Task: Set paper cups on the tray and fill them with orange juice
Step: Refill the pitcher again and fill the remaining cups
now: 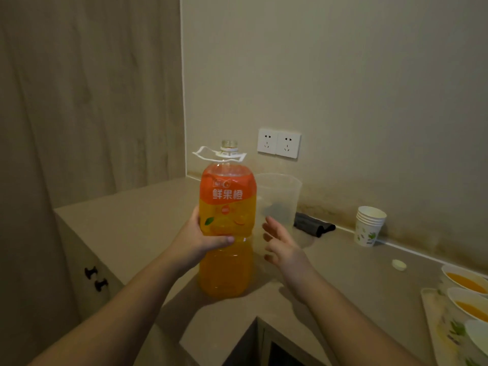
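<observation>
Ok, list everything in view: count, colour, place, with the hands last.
bottle: one, orange juice, cap off, upright on the counter, centre.
cap: one, white, on the counter right of the bottle.
cup stack: one, white with green print, by the wall, right.
filled cups: two in view, white, holding juice, at the right edge; a third cup is cut off, contents unseen.
tray: one, pale with leaf print, bottom right.
jug: one, clear, behind the bottle.
cloth: one, dark grey, by the wall.
sockets: two, white, on the wall.
knobs: two, black, on the cabinet, left.
counter: one, beige.
left hand: grips the bottle's middle.
right hand: open, beside the bottle, not touching.
</observation>
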A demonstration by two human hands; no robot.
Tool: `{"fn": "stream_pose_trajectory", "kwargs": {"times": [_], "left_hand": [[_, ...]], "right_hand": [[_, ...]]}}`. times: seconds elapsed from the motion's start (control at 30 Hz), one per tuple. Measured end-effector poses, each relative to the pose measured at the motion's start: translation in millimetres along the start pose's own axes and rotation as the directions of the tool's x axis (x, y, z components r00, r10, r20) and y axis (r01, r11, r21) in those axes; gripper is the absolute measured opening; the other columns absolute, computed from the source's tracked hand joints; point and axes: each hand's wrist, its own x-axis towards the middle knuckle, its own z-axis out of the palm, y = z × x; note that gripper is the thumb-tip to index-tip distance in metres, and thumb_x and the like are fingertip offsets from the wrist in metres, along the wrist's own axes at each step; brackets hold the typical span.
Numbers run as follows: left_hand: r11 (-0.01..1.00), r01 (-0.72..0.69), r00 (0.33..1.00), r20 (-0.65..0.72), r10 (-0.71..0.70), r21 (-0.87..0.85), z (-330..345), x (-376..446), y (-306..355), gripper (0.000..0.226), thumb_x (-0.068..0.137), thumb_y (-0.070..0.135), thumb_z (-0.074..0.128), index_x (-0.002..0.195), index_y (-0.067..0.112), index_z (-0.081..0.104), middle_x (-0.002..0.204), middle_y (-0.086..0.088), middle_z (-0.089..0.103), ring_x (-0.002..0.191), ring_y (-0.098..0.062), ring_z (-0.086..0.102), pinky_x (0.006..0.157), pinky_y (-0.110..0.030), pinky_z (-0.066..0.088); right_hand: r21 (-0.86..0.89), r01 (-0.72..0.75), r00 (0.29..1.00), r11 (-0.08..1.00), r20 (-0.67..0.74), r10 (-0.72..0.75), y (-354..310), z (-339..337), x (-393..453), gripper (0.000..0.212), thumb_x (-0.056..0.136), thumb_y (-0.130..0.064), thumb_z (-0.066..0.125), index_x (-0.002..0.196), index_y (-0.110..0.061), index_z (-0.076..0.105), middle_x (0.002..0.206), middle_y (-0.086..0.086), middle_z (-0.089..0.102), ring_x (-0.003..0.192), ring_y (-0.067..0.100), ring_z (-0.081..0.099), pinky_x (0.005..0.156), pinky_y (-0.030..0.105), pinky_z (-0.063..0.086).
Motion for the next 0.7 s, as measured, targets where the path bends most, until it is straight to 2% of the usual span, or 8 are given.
{"fn": "stream_pose_trajectory", "kwargs": {"times": [0.07, 0.17, 0.3, 0.37, 0.43, 0.53, 0.63, 0.7], "left_hand": [[1.000, 0.003, 0.999, -0.044, -0.003, 0.004, -16.0, 1.7, -1.6, 0.107, 0.052, 0.036, 0.098, 0.144, 0.027, 0.044, 0.129, -0.004, 0.068, 0.115, -0.027, 0.068, 0.095, -0.054, 0.056], [1.000, 0.007, 0.995, -0.103, -0.007, 0.000, -29.8, 6.7, -3.9, 0.117, 0.043, 0.050, 0.101, 0.143, 0.029, 0.044, 0.130, -0.004, 0.068, 0.116, -0.028, 0.068, 0.097, -0.058, 0.054], [1.000, -0.006, 0.995, -0.096, 0.006, -0.006, -36.5, 13.8, -7.5, 0.119, 0.043, 0.053, 0.100, 0.145, 0.028, 0.043, 0.131, -0.004, 0.067, 0.117, -0.028, 0.067, 0.097, -0.059, 0.054], [1.000, -0.015, 0.996, -0.089, 0.013, -0.013, -36.4, 16.7, -9.3, 0.120, 0.042, 0.056, 0.099, 0.144, 0.028, 0.043, 0.130, -0.002, 0.068, 0.116, -0.027, 0.068, 0.094, -0.054, 0.057], [0.999, -0.021, 0.995, -0.094, 0.018, -0.027, -35.0, 18.7, -10.6, 0.121, 0.038, 0.057, 0.099, 0.143, 0.028, 0.045, 0.128, -0.002, 0.069, 0.114, -0.026, 0.069, 0.088, -0.045, 0.061], [0.998, -0.042, 0.994, -0.102, 0.037, -0.045, -31.8, 21.5, -11.4, 0.120, 0.035, 0.058, 0.099, 0.139, 0.026, 0.047, 0.124, -0.002, 0.070, 0.111, -0.024, 0.070, 0.080, -0.034, 0.061], [0.998, -0.044, 0.995, -0.092, 0.039, -0.048, -29.0, 25.1, -10.3, 0.121, 0.034, 0.060, 0.098, 0.139, 0.028, 0.047, 0.123, 0.001, 0.070, 0.111, -0.022, 0.070, 0.079, -0.032, 0.061], [0.999, -0.032, 0.997, -0.077, 0.029, -0.040, -27.3, 28.3, -10.9, 0.120, 0.037, 0.060, 0.098, 0.140, 0.028, 0.046, 0.125, 0.000, 0.070, 0.113, -0.023, 0.069, 0.083, -0.037, 0.061]], "right_hand": [[-0.009, -0.011, 0.995, 1.000, -0.098, 0.010, 5.1, 4.8, 5.2, 0.055, 0.098, -0.029, 0.053, 0.150, -0.033, 0.037, 0.141, -0.012, 0.048, 0.122, 0.010, 0.049, 0.100, 0.033, 0.045], [-0.045, -0.028, 0.987, 0.999, -0.161, 0.021, 7.1, 12.4, 16.1, 0.053, 0.097, -0.038, 0.053, 0.148, -0.034, 0.041, 0.144, -0.011, 0.050, 0.127, 0.014, 0.049, 0.107, 0.046, 0.045], [-0.112, -0.018, 0.981, 0.994, -0.193, -0.004, 4.9, 26.8, 29.8, 0.051, 0.099, -0.039, 0.052, 0.149, -0.034, 0.040, 0.138, -0.014, 0.052, 0.123, 0.011, 0.050, 0.105, 0.044, 0.047], [-0.168, -0.003, 0.972, 0.986, -0.233, -0.037, 6.4, 31.3, 34.9, 0.053, 0.099, -0.044, 0.052, 0.149, -0.038, 0.037, 0.133, -0.019, 0.049, 0.120, 0.007, 0.047, 0.104, 0.041, 0.046], [-0.228, 0.008, 0.958, 0.974, -0.278, -0.073, 7.1, 34.7, 41.3, 0.056, 0.097, -0.047, 0.054, 0.148, -0.040, 0.033, 0.138, -0.021, 0.046, 0.121, 0.006, 0.045, 0.104, 0.041, 0.044], [-0.242, 0.010, 0.925, 0.970, -0.367, -0.101, 0.4, 41.5, 52.9, 0.058, 0.094, -0.048, 0.059, 0.146, -0.039, 0.035, 0.143, -0.018, 0.048, 0.127, 0.012, 0.050, 0.104, 0.044, 0.046], [-0.335, 0.011, 0.916, 0.942, -0.374, -0.143, -8.3, 43.4, 62.5, 0.045, 0.097, -0.048, 0.054, 0.140, -0.036, 0.046, 0.130, -0.015, 0.058, 0.115, 0.010, 0.055, 0.093, 0.035, 0.050], [-0.452, 0.009, 0.916, 0.892, -0.355, -0.189, -12.1, 37.6, 66.0, 0.029, 0.099, -0.049, 0.049, 0.124, -0.036, 0.057, 0.108, -0.016, 0.063, 0.099, 0.006, 0.057, 0.078, 0.030, 0.049]]}}
